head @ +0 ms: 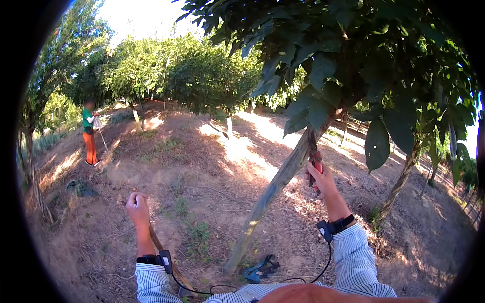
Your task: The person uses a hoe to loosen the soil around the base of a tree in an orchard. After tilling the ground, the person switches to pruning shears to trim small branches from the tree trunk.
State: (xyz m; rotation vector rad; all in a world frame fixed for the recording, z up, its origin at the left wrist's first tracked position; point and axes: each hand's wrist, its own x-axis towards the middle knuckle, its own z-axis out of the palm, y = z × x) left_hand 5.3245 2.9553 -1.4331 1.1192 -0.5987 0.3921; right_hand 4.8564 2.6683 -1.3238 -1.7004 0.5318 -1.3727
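My right hand (pixel 322 180) is raised and closed around red-handled pruning shears (pixel 316 161). Their blades point up and lie close against the leaning tree trunk (pixel 269 187), just below the leafy crown; whether they touch the bark I cannot tell. Lower on the left, my left hand (pixel 138 206) is curled at the upper end of a wooden tool handle (pixel 166 252), which runs down behind my forearm toward the ground. The tool's lower end is mostly hidden by my clothing. Broad green leaves (pixel 322 72) hang over the trunk and above the shears.
A dark blue bag or cloth (pixel 260 268) lies at the trunk's foot. Cables (pixel 327 261) run from my wrist bands. A person (pixel 90 132) stands on the slope at left, near a dark heap (pixel 81 188). Another leaning trunk (pixel 398 185) rises at right.
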